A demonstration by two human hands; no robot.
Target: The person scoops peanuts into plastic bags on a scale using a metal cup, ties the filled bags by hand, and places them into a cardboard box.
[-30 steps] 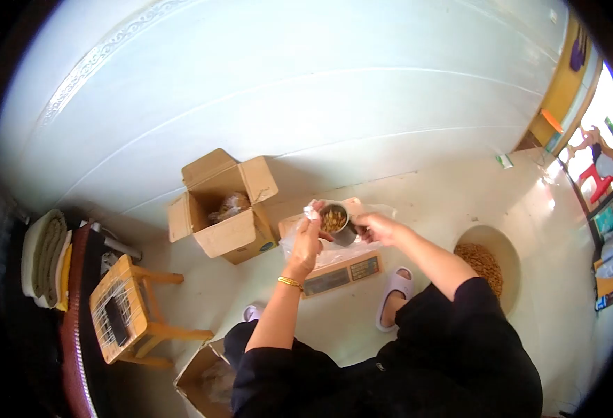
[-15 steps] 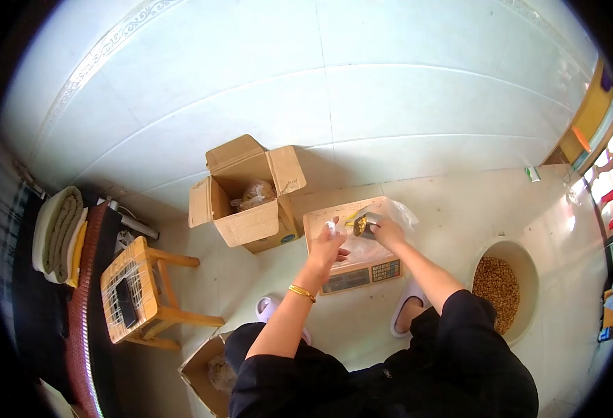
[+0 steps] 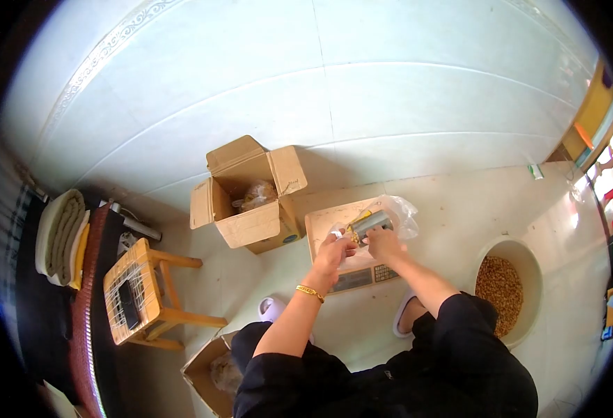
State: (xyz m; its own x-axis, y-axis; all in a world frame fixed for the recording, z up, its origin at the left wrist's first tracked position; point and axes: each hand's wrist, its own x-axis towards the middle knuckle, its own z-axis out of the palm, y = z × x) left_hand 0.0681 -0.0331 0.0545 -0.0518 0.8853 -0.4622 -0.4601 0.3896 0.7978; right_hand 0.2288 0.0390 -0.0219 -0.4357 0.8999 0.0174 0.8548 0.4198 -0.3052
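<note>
Over scale (image 3: 317, 224), R fingers (image 3: 375, 240) clamped on cup (image 3: 372, 224), L fingers (image 3: 333, 249) pinching clr bag (image 3: 402, 212).

A pale tiled wall (image 3: 250, 97) rises behind a glossy floor (image 3: 452, 209) bearing a wooden stool (image 3: 152, 287).

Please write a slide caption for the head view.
Right hand holds a tilted grey cup, left hand close by, over a scale.

I can read no text: the small keypad (image 3: 384, 272) on the flat pale-orange scale (image 3: 319, 221), the round blue-green mark (image 3: 290, 238) on the open brown cardboard box (image 3: 247, 226) are too small to make out.
</note>
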